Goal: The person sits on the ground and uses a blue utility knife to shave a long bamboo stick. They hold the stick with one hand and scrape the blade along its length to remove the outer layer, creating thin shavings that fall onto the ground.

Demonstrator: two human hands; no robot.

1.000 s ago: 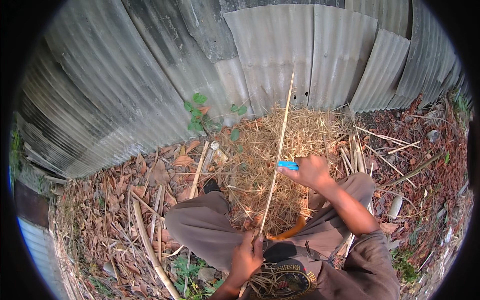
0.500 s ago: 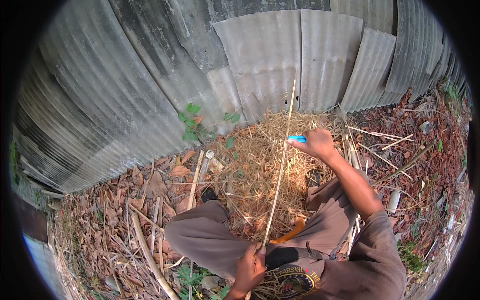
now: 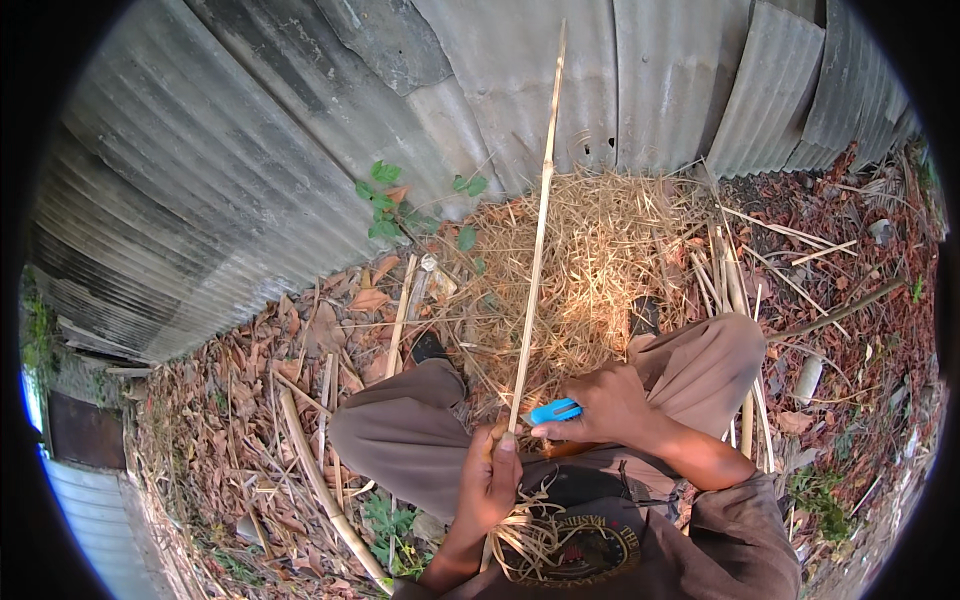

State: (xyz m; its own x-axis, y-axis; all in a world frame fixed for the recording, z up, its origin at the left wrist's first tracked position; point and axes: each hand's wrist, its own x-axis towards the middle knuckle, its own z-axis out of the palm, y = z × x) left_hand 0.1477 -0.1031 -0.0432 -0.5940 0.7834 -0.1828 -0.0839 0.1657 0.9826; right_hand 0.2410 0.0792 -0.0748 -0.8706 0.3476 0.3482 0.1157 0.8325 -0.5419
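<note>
A long pale bamboo strip (image 3: 541, 230) rises from my lap and leans away toward the wall. Low on it, my left hand (image 3: 490, 478) is closed with the thumb pressed along the strip. My right hand (image 3: 606, 405) grips a blue box cutter (image 3: 556, 411) just above that hold. The cutter's front end is at the strip's right side; whether its blade touches the strip is hard to tell. Thin curled shavings (image 3: 528, 538) hang in a bunch beside my left wrist, over my dark shirt. The strip's lower end is partly hidden by my left hand.
A heap of straw-like shavings (image 3: 590, 260) lies between my legs and the corrugated metal wall (image 3: 250, 150). Bamboo lengths (image 3: 325, 490) rest on dry leaves at the left, and more sticks (image 3: 735, 280) at the right. A small green plant (image 3: 383, 200) grows against the wall.
My right hand with the box cutter has come down the strip from its upper part to near my left hand. The strip now extends further up, and curled shavings show by my left wrist.
</note>
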